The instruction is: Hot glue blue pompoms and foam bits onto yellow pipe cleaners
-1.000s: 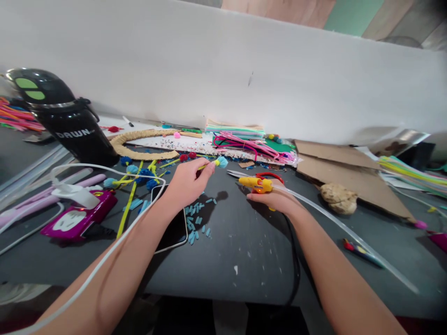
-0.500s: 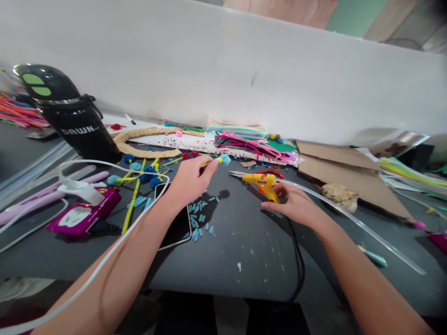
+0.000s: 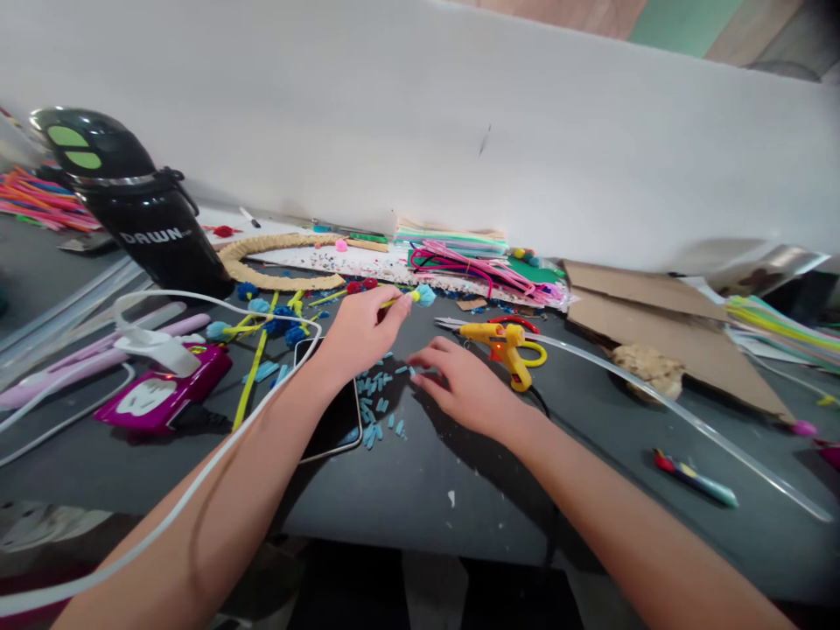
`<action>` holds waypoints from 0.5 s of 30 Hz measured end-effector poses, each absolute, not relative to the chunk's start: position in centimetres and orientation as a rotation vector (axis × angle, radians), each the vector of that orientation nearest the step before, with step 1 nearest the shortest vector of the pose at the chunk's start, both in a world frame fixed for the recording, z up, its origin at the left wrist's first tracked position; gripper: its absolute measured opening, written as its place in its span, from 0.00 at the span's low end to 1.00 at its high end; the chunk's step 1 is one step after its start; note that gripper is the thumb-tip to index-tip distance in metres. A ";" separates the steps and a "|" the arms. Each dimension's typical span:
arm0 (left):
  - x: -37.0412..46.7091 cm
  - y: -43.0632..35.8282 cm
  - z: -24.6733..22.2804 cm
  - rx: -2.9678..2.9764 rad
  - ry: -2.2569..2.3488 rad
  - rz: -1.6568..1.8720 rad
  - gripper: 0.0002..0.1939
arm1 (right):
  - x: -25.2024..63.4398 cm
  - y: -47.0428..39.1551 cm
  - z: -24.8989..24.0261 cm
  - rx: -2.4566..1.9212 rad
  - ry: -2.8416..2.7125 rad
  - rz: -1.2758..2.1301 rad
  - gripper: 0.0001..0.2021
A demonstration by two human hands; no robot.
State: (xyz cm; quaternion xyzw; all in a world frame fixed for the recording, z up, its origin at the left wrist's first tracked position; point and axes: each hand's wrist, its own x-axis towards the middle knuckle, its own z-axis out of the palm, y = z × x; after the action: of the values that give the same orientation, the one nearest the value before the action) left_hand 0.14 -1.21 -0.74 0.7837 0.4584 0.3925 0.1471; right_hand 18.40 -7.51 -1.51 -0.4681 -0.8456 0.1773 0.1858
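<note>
A yellow-green stem with a light blue flower head is pinched in my left hand, its head pointing right. My right hand is low over the table, thumb and forefinger apart around a small light blue piece; whether they touch it is unclear. Several more light blue pieces lie beside a phone, which my left forearm partly covers. The yellow glue gun rests behind my right hand, by the scissors.
A black bottle stands at the left, near a magenta power strip whose white cable crosses my left forearm. Behind are a wrapped ring and pink stems. Cardboard and a clear glue stick lie right.
My right hand has left the glue gun and moved left to the light blue pieces. My left hand still holds the flower in about the same place. The view has shifted slightly.
</note>
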 end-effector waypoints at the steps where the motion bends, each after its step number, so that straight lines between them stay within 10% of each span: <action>1: 0.1 -1.2 -0.8 2.254 1.316 1.130 0.19 | 17.6 -6.5 -2.1 -1.305 -2.429 0.456 0.10; 15: 0.2 -1.5 -0.5 2.214 1.275 1.118 0.19 | 20.3 -7.0 -2.0 -1.227 -2.312 0.511 0.10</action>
State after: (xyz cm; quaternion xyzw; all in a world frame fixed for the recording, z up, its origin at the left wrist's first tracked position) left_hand 0.20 -1.51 -0.47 0.7816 0.4501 0.3948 0.1753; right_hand 20.34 -6.97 -1.98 -0.4473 -0.8426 0.1864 0.2350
